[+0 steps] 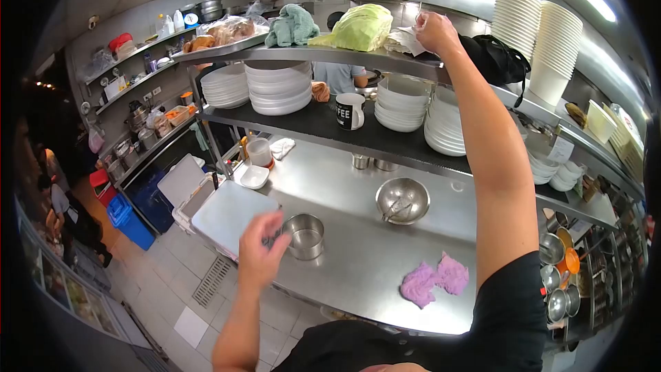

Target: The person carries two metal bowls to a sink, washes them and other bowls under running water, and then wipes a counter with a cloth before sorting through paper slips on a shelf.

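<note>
Paper slips (403,43) sit pinched in the right hand's grip (435,32), the left hand (257,249) loosely uncurled.

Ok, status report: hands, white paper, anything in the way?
Right hand at white paper, top shelf; grip unclear. Left hand half-curled near steel pot. Cabbage and black bag flank that reach, apparently not blocking.

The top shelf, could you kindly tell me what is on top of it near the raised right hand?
Near the right hand sit a white paper-like item, a green cabbage and a black bag-like item. Whatever that hand covers cannot be seen.
</note>
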`<state>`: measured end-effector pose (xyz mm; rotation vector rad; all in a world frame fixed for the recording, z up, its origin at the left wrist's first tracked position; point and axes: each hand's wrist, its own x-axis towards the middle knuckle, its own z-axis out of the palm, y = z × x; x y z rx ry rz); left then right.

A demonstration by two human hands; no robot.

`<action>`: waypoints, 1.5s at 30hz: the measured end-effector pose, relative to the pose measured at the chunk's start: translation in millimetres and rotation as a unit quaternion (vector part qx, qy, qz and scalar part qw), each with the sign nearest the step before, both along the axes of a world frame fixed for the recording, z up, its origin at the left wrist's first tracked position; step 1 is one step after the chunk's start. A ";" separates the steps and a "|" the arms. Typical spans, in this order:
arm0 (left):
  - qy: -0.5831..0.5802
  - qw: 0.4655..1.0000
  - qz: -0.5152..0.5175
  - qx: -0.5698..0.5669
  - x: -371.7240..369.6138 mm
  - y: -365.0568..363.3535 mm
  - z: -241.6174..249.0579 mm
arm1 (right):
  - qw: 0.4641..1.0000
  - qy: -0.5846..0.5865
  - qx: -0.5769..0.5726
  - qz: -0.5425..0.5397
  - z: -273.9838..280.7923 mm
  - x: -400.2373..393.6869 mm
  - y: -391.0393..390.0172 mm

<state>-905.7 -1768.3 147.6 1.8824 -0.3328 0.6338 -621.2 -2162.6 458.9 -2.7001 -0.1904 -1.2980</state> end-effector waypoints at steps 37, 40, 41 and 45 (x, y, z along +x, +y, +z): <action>-0.064 0.965 -0.166 0.194 393.0 -231.8 277.7 | 0.971 0.099 0.143 0.162 -11.0 40.4 -38.4; -0.087 0.966 -0.154 0.187 383.2 -229.3 276.9 | 0.963 0.090 0.170 0.189 -9.2 37.4 -35.5; -0.094 0.967 -0.142 0.190 378.2 -227.3 277.6 | 0.971 0.073 0.157 0.167 -8.9 36.1 -34.4; -0.096 0.967 -0.157 0.178 373.9 -223.4 277.9 | 0.976 0.028 0.173 0.126 -9.3 30.7 -25.5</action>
